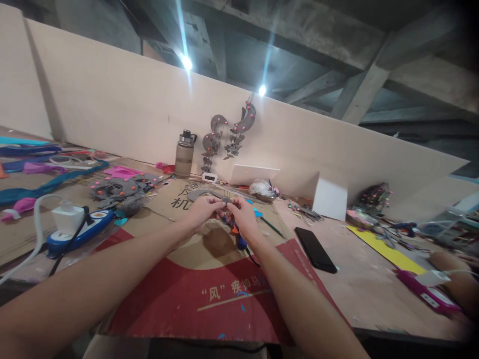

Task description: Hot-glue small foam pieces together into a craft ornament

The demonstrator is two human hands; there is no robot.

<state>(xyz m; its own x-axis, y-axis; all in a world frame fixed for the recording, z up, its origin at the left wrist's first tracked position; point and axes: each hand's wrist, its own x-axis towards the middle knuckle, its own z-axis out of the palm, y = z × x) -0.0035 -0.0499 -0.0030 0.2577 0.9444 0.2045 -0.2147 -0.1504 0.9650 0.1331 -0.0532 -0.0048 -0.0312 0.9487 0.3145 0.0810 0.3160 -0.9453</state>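
My left hand (205, 209) and my right hand (242, 215) meet over a flattened cardboard sheet (179, 311) in red and tan. Both are closed, fingertips pinching a small dark grey piece (226, 199) that looks like felt; its full shape is hidden by the fingers. Under my right hand lies a blue tool (242, 243) with an orange part and a black cord, perhaps a glue gun, partly covered by the hand. A flat grey piece (196, 194) lies just beyond my left hand. Blue scraps (257, 213) and a dark green stick (272, 227) are to the right.
Grey crescents with pink dots (245, 117) hang on the pale partition. A bottle (184, 154) stands before it. Left are a grey dotted bundle (116, 192) and a blue power strip (80, 232). Right are a black phone (315, 249), yellow sheet (385, 248) and another person's arm (458, 281).
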